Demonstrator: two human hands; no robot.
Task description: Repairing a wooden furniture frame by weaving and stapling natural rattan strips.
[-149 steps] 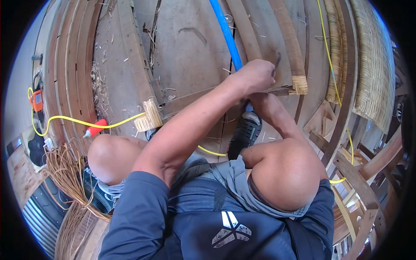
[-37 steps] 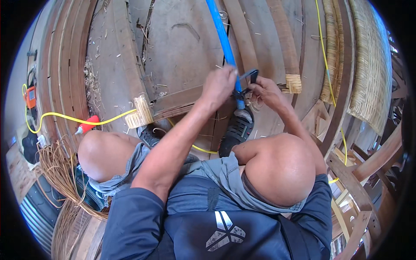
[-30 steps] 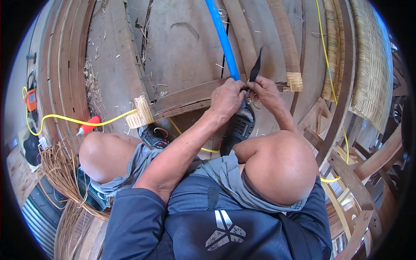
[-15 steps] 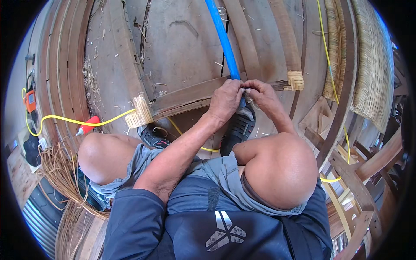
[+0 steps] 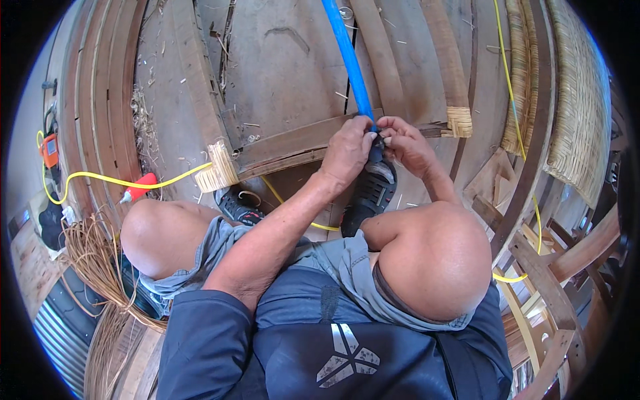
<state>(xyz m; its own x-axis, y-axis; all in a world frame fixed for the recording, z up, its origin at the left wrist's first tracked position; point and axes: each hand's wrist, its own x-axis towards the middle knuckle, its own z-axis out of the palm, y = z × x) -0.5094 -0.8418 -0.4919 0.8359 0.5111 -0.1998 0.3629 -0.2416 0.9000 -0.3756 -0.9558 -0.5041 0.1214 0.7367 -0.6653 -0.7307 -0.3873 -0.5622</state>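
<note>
A blue hose or tube runs down from the far edge and ends in a dark piece between my hands. My left hand is closed around this end, thumb and fingers pinching at it. On its right side, my right hand has its fingers curled in a pinch close to the dark piece; whatever they grip is too small to make out. Just beyond both hands lies a wooden frame bar, with a pale woven wrap at its left corner and another at its right corner.
A yellow hose crosses the left side near a red-capped bottle. Bundled brown rattan strips stand beside my left knee. Woven panels lean at the right, above wooden frame parts. My sandal is below my hands.
My right hand's fingers have curled and drawn slightly away from the left hand. The left hand keeps its grip on the blue hose end. The whole view has shifted a little.
</note>
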